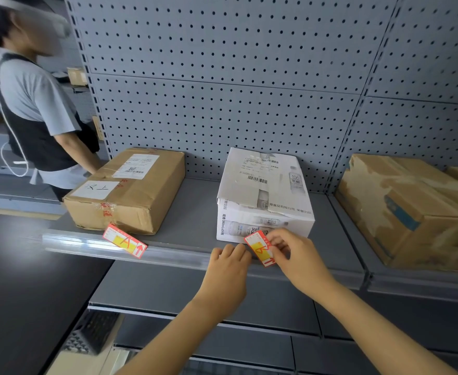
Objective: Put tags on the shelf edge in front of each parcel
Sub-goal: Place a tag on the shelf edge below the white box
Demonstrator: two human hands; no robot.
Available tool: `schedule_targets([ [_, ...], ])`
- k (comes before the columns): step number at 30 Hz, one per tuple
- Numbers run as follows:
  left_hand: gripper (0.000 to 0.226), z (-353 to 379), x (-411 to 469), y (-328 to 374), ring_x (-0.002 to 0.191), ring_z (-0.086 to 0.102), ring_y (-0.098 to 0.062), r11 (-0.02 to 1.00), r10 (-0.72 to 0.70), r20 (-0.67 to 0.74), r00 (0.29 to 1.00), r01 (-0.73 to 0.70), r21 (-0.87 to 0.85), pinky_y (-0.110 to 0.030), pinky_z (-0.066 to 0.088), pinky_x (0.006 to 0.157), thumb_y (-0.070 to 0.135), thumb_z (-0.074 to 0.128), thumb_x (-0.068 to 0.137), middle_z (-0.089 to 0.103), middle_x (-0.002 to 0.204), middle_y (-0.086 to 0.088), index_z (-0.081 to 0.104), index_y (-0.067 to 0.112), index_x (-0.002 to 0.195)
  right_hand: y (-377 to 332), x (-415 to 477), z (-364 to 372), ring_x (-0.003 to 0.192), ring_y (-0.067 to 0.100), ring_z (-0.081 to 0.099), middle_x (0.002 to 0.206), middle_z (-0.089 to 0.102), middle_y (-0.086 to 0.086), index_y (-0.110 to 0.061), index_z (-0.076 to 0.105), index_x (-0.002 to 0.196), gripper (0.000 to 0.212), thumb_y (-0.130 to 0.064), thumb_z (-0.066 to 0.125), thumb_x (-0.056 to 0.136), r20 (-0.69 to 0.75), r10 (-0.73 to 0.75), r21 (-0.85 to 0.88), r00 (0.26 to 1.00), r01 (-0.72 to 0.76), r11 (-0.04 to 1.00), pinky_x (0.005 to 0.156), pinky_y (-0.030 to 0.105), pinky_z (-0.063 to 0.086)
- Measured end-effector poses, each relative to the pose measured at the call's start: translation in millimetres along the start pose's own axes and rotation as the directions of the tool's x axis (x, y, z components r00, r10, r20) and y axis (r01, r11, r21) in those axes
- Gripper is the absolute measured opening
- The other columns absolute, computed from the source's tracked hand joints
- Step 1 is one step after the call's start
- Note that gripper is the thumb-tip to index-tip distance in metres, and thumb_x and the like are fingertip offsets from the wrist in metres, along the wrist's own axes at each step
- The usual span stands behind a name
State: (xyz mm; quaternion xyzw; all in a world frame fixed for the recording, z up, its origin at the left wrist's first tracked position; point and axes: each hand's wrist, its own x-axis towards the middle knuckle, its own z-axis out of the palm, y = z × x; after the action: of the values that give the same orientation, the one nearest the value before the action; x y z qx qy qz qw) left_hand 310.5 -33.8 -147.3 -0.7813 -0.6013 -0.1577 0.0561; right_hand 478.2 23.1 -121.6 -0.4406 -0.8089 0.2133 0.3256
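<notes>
A brown parcel [130, 189] and a white parcel [263, 196] sit on the grey shelf [195, 212]. A red and yellow tag marked A [124, 241] leans on the clear shelf edge strip [82, 243] in front of the brown parcel. My right hand [294, 253] pinches a second red and yellow tag marked B [260, 248] at the shelf edge in front of the white parcel. My left hand [229, 266] rests against the edge strip just left of that tag, fingers curled, holding nothing I can see.
A large worn brown box [411, 209] fills the neighbouring shelf bay on the right. Another person [36, 112] stands at the left end of the shelf. Grey pegboard [236, 77] backs the shelf. A lower shelf [195, 293] runs beneath my arms.
</notes>
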Motion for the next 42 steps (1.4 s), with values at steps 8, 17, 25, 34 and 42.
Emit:
schedule_targets([
  [8,0.033,9.5,-6.0,-1.7,0.082,0.049,-0.025,0.995,-0.046,-0.013,0.999,0.044,-0.09,-0.033,0.039,0.073,0.001,0.058,0.067,0.052,0.096,-0.004,0.057,0.015,0.097,-6.4,0.7,-1.5,0.085,0.0,0.06,0.09,0.064,-0.013,-0.024,0.063,0.097,0.022,-0.005,0.063,0.085,-0.037,-0.028,0.058,0.999,0.03,0.998,0.074,0.015,0.05],
  [17,0.048,6.9,-24.1,-3.9,0.083,0.055,-0.02,0.993,-0.011,-0.089,0.996,0.0,-0.121,-0.035,0.04,0.078,0.005,0.065,0.063,0.056,0.101,0.0,0.057,0.024,0.106,-0.8,-4.6,7.0,0.096,0.008,0.048,0.103,0.06,-0.007,-0.02,0.064,0.104,0.018,-0.015,0.06,0.087,0.06,-0.15,-0.291,0.987,0.161,0.943,0.078,0.023,0.045],
  [25,0.028,-5.5,-29.1,-8.5,0.08,0.056,-0.019,0.986,-0.054,-0.15,0.987,0.03,-0.163,-0.035,0.034,0.081,0.006,0.055,0.071,0.059,0.095,0.002,0.061,0.023,0.093,-3.2,-10.0,2.4,0.101,0.006,0.048,0.11,0.057,-0.01,-0.025,0.06,0.116,0.027,-0.018,0.057,0.09,0.033,-0.116,-0.266,0.993,0.12,0.956,0.086,0.023,0.044],
  [34,0.022,2.1,9.2,32.2,0.082,0.053,-0.023,0.955,0.084,-0.175,0.981,-0.129,-0.266,-0.035,0.04,0.073,0.008,0.055,0.076,0.056,0.091,0.001,0.06,0.021,0.092,25.9,-69.6,-53.4,0.093,0.008,0.051,0.096,0.062,-0.005,-0.017,0.065,0.104,0.018,-0.01,0.058,0.09,-0.092,-0.004,-0.291,0.996,-0.023,0.956,0.082,0.019,0.042],
  [42,0.032,16.6,53.0,132.2,0.08,0.056,-0.023,0.898,0.263,-0.183,0.947,-0.31,-0.312,-0.038,0.043,0.069,0.023,0.034,0.081,0.056,0.092,0.0,0.059,0.02,0.1,72.2,-132.3,-128.6,0.093,0.006,0.052,0.096,0.062,-0.006,-0.023,0.064,0.103,0.019,-0.011,0.059,0.088,-0.252,0.166,-0.274,0.953,-0.235,0.933,0.08,0.026,0.048],
])
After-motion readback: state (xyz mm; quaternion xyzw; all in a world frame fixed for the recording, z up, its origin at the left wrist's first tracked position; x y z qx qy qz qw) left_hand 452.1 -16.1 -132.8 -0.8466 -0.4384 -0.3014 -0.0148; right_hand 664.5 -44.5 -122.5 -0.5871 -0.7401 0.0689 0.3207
